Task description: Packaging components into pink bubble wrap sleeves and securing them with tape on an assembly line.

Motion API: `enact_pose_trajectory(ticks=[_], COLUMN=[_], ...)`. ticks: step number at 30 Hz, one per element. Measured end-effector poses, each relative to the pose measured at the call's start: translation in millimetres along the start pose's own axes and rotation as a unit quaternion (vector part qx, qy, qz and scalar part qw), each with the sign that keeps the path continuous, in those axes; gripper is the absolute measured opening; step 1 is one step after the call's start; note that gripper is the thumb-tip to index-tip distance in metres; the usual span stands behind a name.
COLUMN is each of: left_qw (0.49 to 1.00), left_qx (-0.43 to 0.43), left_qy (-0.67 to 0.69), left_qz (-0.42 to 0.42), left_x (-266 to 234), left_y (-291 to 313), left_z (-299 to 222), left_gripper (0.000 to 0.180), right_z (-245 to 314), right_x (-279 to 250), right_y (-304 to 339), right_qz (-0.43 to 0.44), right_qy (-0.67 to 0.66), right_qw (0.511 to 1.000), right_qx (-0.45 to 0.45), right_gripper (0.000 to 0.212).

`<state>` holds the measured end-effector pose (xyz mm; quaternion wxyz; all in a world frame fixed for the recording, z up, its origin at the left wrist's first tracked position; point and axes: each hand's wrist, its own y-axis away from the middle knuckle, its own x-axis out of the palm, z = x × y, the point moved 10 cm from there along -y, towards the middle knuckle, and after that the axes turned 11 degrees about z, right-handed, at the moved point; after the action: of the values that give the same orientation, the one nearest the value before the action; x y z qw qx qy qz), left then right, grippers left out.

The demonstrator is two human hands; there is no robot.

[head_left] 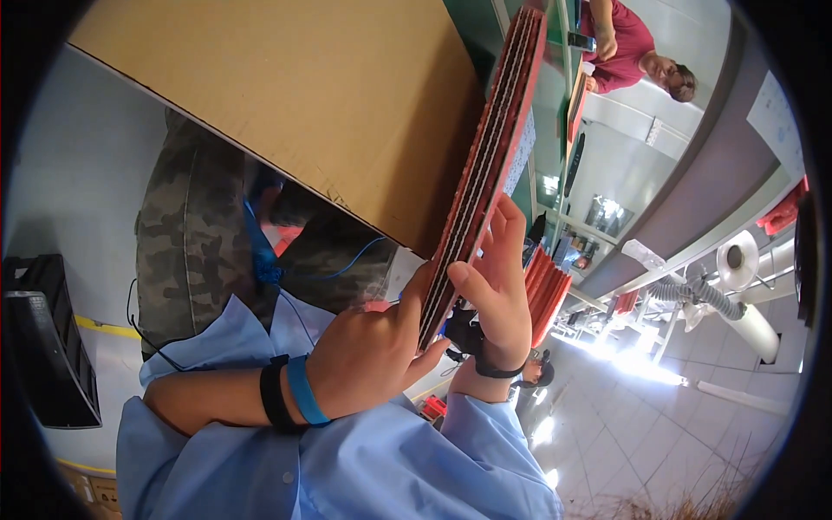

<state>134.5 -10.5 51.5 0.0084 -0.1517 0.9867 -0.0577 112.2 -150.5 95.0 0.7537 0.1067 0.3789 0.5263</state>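
Note:
A stack of thin red-edged boards (485,156), with pale layers showing along its side, stands tilted in front of me. My left hand (364,351) is closed on its lower end from the left; a black and a blue band circle that wrist. From the right, my right hand (498,295) grips the same stack, thumb on its edge and fingers partly hidden behind it. This wrist wears a black strap. Beside the stack's upper part lies a broad tan surface (295,95), whose near edge runs just beyond my left hand.
More red boards (546,290) stand together right of my right hand. A black crate (52,342) sits at the far left. At upper right a person in a dark red shirt (628,48) works across a green-framed bench. A flexible grey duct (698,295) hangs farther right.

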Motion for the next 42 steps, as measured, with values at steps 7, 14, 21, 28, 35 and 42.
enact_pose_trajectory(ticks=[7, 14, 21, 28, 35, 42], left_qw=[0.995, 0.991, 0.995, 0.994, 0.988, 0.989], left_qx=[0.025, 0.007, -0.032, -0.022, 0.013, -0.067], left_qy=[0.094, 0.131, 0.095, 0.097, 0.154, 0.134], left_qz=[0.028, 0.026, 0.021, 0.038, 0.011, 0.021], left_x=[-0.4, -0.5, -7.7, -5.9, -4.4, 4.7], left_y=[-2.8, -5.7, -13.0, -12.5, 0.4, 4.9], left_z=[2.3, 7.6, 12.0, 11.2, 12.3, 24.8], left_gripper=[0.077, 0.067, 0.064, 0.07, 0.08, 0.081], right_z=[-6.0, -10.4, -2.4, -11.9, -1.2, 19.2], right_x=[-5.1, -2.0, 1.8, 1.2, 3.8, 17.9], right_y=[0.9, 2.7, 1.4, 1.9, 0.9, -10.4], right_qz=[0.018, 0.028, -0.007, 0.03, -0.03, -0.045], right_qy=[-0.047, -0.06, -0.008, -0.042, 0.058, 0.17], right_qw=[0.999, 0.998, 0.999, 0.998, 0.998, 0.983], right_qx=[-0.016, -0.016, -0.039, -0.024, 0.001, 0.051], right_gripper=[0.103, 0.104, 0.103, 0.106, 0.102, 0.095])
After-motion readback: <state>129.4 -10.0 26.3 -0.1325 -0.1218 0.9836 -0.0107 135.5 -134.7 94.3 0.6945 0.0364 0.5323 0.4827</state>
